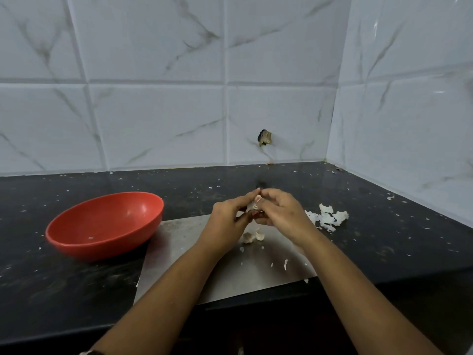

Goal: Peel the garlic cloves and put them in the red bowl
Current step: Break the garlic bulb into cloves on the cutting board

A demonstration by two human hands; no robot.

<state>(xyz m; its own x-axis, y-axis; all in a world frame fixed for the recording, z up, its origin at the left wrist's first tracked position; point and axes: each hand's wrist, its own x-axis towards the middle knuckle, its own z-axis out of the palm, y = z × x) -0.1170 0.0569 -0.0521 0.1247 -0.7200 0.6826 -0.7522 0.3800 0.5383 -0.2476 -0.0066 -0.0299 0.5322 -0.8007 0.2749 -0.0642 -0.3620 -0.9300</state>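
Both hands meet above the far part of a grey metal sheet (204,267), forearms stretched forward: the left hand (229,221) and the right hand (280,213) each close their grip in a pinch on one small garlic clove (252,206) with papery skin. Two pale pieces (253,236) lie on the sheet just below. A smooth red bowl (102,249) sits left of the sheet and a heap of white peels (330,217) right of it, on the speckled black tabletop (384,242) before marble-patterned wall tiles (153,111)

Black speckled counter (256,180) carries 1 red bowl (105,224) at left, just beside a grey metal board (230,278) at the front edge; white peels (327,217) heap right of the board; small flakes lie scattered.
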